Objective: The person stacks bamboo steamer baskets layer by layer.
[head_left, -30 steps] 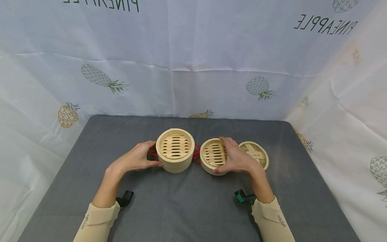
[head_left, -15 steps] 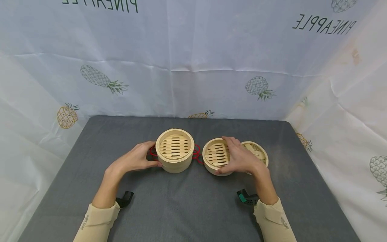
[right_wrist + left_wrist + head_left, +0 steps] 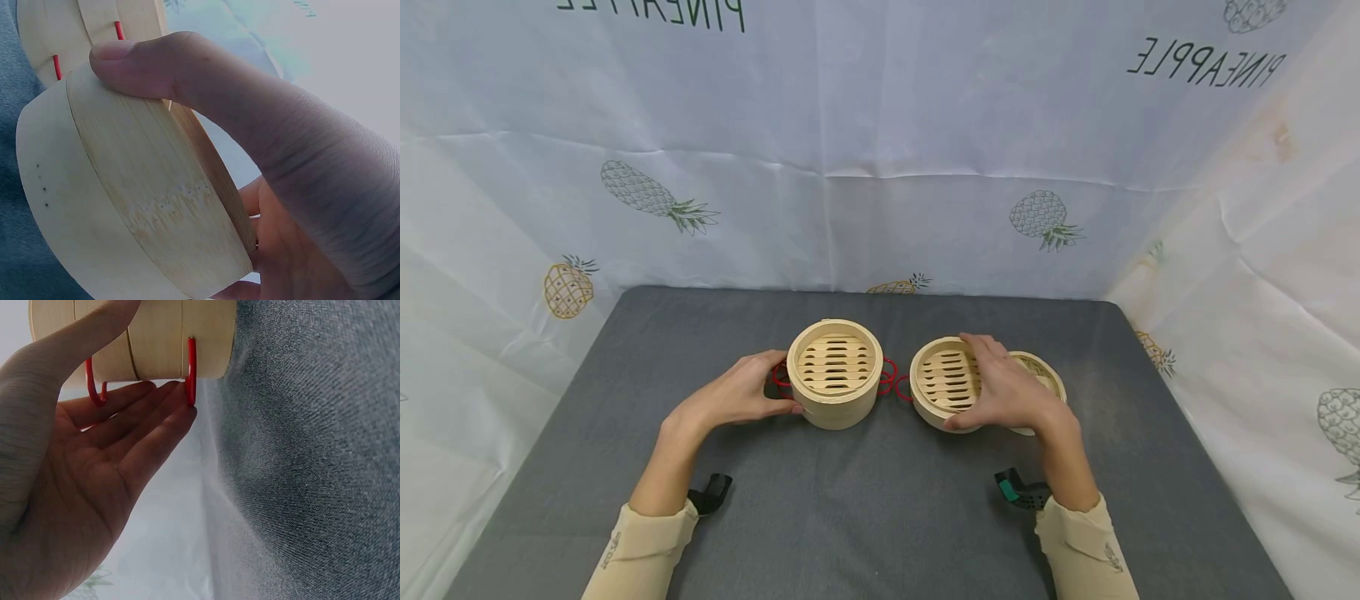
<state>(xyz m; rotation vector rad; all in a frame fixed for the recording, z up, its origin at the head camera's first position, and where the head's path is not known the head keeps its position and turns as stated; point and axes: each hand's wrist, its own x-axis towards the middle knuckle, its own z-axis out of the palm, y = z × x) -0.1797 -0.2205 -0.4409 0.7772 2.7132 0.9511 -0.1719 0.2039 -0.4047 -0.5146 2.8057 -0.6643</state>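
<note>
Two bamboo steamer tiers stand stacked (image 3: 835,410) near the middle of the table, slats showing on top. My left hand (image 3: 741,390) holds the stack's left side, thumb at the front and fingers behind. In the left wrist view, the fingertips lie by a red loop handle (image 3: 192,372). Further right, my right hand (image 3: 1011,392) grips a single bamboo steamer basket (image 3: 943,377) across its right side, thumb on the near wall (image 3: 144,181). That basket overlaps a round woven bamboo lid (image 3: 1052,377), which is partly hidden behind the hand.
A dark grey cloth covers the table (image 3: 850,517). White pineapple-print fabric (image 3: 865,100) hangs behind it and at both sides. Red loops (image 3: 891,379) stick out between the stack and the single basket. A black device (image 3: 1022,492) sits at the right wrist.
My right hand has moved right with the single basket, widening the gap from the stack and covering more of the lid. The left hand and stack have stayed put.
</note>
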